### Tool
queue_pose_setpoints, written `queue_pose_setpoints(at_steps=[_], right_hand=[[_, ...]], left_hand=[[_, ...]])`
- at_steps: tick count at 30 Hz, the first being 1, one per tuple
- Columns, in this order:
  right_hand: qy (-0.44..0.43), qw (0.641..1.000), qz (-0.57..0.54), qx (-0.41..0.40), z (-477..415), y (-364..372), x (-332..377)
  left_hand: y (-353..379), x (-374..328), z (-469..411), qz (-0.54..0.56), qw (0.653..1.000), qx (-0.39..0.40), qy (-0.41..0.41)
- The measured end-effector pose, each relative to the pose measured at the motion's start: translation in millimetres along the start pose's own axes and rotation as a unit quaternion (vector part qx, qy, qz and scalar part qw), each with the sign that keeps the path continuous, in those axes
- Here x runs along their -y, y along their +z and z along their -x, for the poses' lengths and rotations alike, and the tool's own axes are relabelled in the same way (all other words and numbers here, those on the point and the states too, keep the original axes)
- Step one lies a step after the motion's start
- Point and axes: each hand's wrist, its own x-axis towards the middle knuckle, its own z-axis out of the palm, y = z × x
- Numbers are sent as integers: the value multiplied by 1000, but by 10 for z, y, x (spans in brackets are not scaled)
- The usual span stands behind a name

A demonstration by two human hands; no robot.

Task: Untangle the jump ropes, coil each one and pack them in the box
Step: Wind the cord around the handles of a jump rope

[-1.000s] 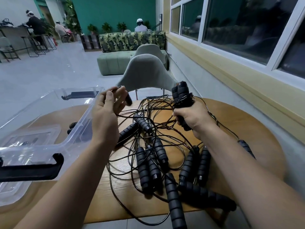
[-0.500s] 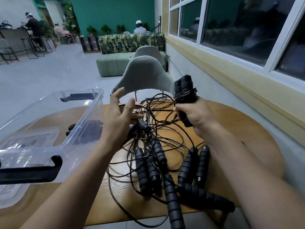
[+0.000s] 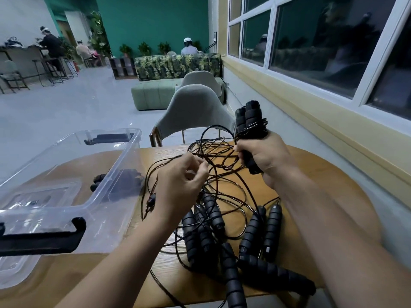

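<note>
The step in hand looks like freeing and coiling one rope. The right hand (image 3: 265,160), in the centre right of the frame, is clenched round a pair of foam handles (image 3: 250,121) held upright above the table (image 3: 329,192), with thin cord already wound about them. The left hand (image 3: 181,177), just left of centre, has its fingers (image 3: 201,168) curled in, pinching a black cord strand (image 3: 169,162) that runs into the heap.

The other jump ropes (image 3: 224,203) lie tangled across the middle of the table, their loose handles (image 3: 270,227) bunched toward the bottom centre. The clear box (image 3: 133,141) stands open on the left. Dark handles show through its wall, though I cannot tell whether they are inside or behind it.

Next, I judge, the pinched strand must be drawn clear of the crossing loops and wound onto the held pair, slowly, since a snag could drag the heap.

One long handle (image 3: 232,283) reaches the table's near edge at the bottom and could slip off. Bare wood lies at the right, and a chair (image 3: 195,105) back stands just beyond the far edge.
</note>
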Motion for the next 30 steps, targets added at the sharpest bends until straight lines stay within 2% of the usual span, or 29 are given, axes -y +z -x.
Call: queue_pose_setpoints(at_steps=[4, 8, 11, 13, 17, 21, 23, 25, 27, 30], right_hand=[[2, 1000, -3, -5, 15, 34, 8], [22, 1000, 2, -11, -7, 14, 4], [36, 999, 9, -3, -16, 8, -8], [37, 999, 9, -1, -10, 6, -4], [38, 999, 5, 0, -23, -22, 26], [45, 999, 5, 10, -15, -19, 46], [37, 999, 4, 0, -25, -29, 85], [32, 999, 3, -11, -52, -72, 142], [29, 999, 2, -22, -87, -137, 203], [20, 999, -8, -39, -127, -240, 284]], left_hand=[[95, -7, 12, 38, 989, 79, -119], [157, 18, 23, 83, 974, 100, -185], [204, 19, 58, 27, 975, 96, -201], [229, 31, 79, 37, 972, 101, -209], [256, 41, 117, 114, 954, 133, -245], [276, 8, 117, 206, 938, 155, -231], [263, 68, 104, 143, 952, 177, -203], [230, 190, 85, -24, 965, 209, -154], [182, 328, 57, -144, 949, 240, -142], [72, 495, 13, -234, 910, 290, -180]])
